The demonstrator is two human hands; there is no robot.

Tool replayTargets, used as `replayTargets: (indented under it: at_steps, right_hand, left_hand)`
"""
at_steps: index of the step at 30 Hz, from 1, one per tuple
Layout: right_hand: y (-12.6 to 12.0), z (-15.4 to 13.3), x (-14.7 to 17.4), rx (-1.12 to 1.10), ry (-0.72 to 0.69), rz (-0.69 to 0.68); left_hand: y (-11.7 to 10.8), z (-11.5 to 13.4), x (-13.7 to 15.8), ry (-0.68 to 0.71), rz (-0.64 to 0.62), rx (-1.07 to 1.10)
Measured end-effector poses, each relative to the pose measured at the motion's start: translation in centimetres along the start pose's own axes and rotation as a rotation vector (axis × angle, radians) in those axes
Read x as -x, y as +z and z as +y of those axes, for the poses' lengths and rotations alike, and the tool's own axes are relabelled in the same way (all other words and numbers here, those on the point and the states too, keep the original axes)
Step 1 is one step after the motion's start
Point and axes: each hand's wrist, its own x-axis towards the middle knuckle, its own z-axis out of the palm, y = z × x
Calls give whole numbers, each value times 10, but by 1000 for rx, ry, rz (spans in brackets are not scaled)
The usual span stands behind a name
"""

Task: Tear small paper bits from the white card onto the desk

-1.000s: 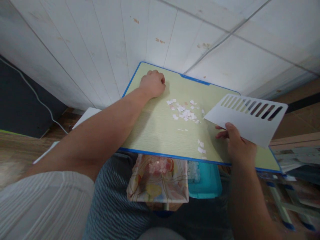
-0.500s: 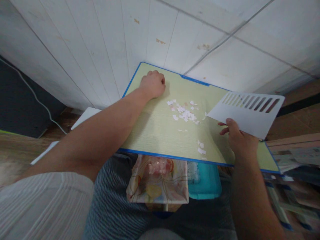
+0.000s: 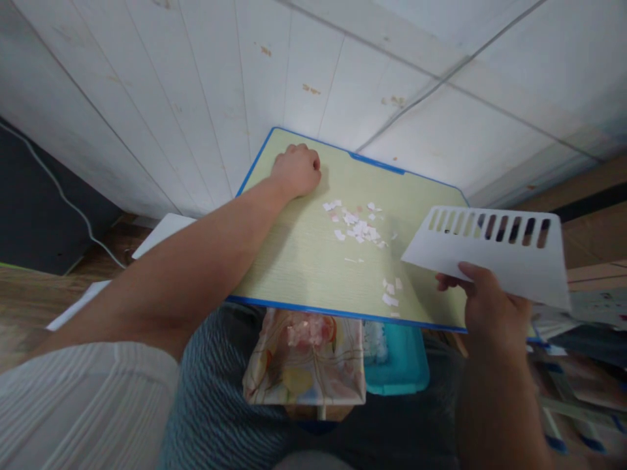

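My right hand (image 3: 494, 307) pinches a white card (image 3: 490, 258) by its lower edge, thumb on the near face. Along the card's top runs a row of cut-out slots. It is tilted above the right end of a pale yellow-green board (image 3: 304, 261) with a blue rim. My left hand (image 3: 296, 171) rests as a loose fist near the board's far left corner, with nothing showing in it. Between the hands lies a scatter of small white paper scraps (image 3: 361, 230). A few more scraps (image 3: 390, 299) lie near the front edge.
Below the board's front edge, a patterned fabric-covered container (image 3: 304, 372) holds pinkish-white bits. Beside it is a turquoise tray (image 3: 401, 375) with white pieces. A white panelled wall (image 3: 274, 85) stands behind the board. White sheets (image 3: 164, 232) lie at left.
My right hand has moved the slotted card down and slightly to the right, turning it more level. My left fist stays in place on the board.
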Motion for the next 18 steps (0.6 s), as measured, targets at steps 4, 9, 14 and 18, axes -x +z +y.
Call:
replayTargets:
  at_steps: [4, 9, 14, 18]
  right_hand:
    - [28, -3, -10, 40, 1, -53]
    - [37, -4, -16, 114, 22, -73]
    - [40, -2, -20, 65, 1, -85]
    - [48, 2, -21, 41, 47, -117]
  left_hand:
    - [-3, 2, 2, -10, -23, 23]
    - [-3, 3, 2, -16, -61, 67]
    - [-3, 3, 2, -14, -47, 52]
    - [-5, 4, 4, -6, -45, 45]
